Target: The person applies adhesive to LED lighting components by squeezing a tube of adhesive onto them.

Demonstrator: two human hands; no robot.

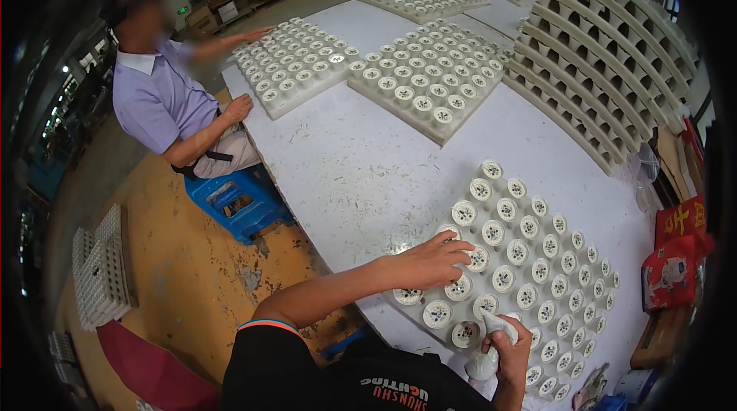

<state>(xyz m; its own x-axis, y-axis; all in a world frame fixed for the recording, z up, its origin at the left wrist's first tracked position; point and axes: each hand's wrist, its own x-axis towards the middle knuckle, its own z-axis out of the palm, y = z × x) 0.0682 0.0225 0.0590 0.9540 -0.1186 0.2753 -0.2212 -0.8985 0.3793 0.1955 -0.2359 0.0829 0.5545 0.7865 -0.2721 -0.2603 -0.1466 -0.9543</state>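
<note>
In the head view, the right hand (pixel 513 349) is closed around a soft white pouch (pixel 500 326), part of which bulges out below the grip; its narrow end points past the fingers to the cups just beyond, and a wrapped grip like this probably suits something so limp, letting it be both aimed and squeezed. The left hand (pixel 434 261) lies bent over the near edge of the block of white cups (pixel 517 251), its fingertips at the rim of one; whether they pinch it or merely rest there I cannot tell, though the pose looks like steadying. The cups spread in close rows beyond and to the right of both sets of fingers, round speckled faces upward, likely so that each face can be reached from above; the table (pixel 322 181) carries them. Farther out from the fingertips sits a filled tray (pixel 441 135); to its right leans a tall stack of trays (pixel 606 66), perhaps piled to save room; across the table a seated co-worker (pixel 161 96) has one hand at another tray (pixel 295 104).
</note>
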